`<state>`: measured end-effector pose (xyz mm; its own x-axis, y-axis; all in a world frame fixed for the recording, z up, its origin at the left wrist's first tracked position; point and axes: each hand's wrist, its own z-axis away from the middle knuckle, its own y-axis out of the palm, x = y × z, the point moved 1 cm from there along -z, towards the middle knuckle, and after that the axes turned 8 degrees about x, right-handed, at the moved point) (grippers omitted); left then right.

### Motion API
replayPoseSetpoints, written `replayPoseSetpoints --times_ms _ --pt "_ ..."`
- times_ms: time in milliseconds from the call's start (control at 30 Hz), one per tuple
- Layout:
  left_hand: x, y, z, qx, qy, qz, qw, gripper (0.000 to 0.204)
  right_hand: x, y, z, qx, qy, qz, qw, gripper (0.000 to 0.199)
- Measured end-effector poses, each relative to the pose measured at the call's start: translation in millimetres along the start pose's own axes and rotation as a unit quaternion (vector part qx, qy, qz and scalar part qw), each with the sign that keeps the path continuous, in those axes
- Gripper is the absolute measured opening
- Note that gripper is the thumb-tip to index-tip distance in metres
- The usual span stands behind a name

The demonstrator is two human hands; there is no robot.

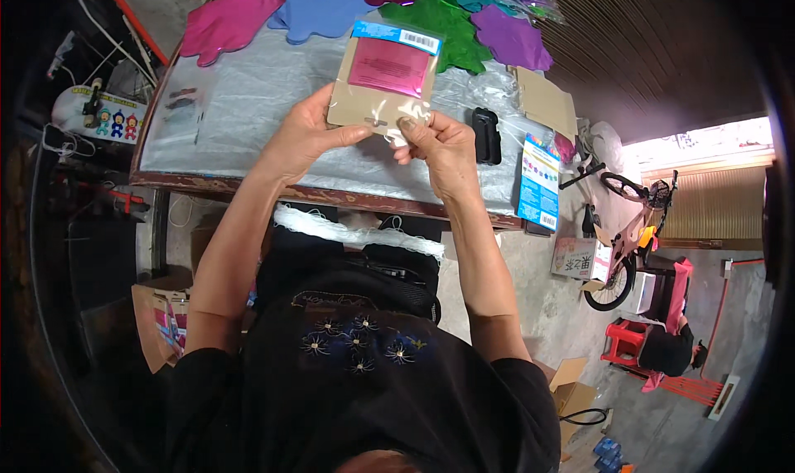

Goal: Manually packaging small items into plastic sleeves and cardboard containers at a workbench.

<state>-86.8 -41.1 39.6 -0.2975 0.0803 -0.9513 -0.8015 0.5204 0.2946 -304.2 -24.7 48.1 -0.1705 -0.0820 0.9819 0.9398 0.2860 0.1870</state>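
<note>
- Two hands, left hand [302,138] and right hand [451,154], both closed on one packet [389,69], upper centre of frame, held above the table [248,100].
- Packet: clear sleeve, tan card, pink foil inside, blue strip with barcode along its top; slightly tilted.
- Left grips the lower left corner, thumb along the bottom edge in front; its other fingers are partly hidden.
- Right pinches the bottom edge right of centre, thumb in front. Small white bit below its thumb: nature unclear.
- Foil shapes at top of frame: pink shape [228,24], pale blue shape [317,14], green shape [454,36], purple shape [512,39].
- Right of the hands: black case [487,136], then blue card [538,183] at the table edge.
- White strands [356,233] near frame centre, below the table edge.
</note>
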Motion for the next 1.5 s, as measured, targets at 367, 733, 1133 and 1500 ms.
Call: replayPoseSetpoints --times_ms 367,733,1133,1500 --pt "-43 -47 7 0.214 -0.128 -0.159 0.955 0.052 30 -50 -2 -0.036 -0.022 -0.018 0.999 0.019" --pt "13 -31 12 -0.151 -0.002 0.225 0.963 0.050 0 -30 9 0.012 0.060 -0.034 0.998 0.014" --pt "2 -11 20 -0.151 0.085 0.253 0.952 0.052 -24 -14 11 0.003 0.032 -0.109 0.994 0.015" --pt "28 16 18 -0.188 0.070 0.317 0.927 0.039 -54 0 25 -0.033 0.009 -0.154 0.987 0.013"
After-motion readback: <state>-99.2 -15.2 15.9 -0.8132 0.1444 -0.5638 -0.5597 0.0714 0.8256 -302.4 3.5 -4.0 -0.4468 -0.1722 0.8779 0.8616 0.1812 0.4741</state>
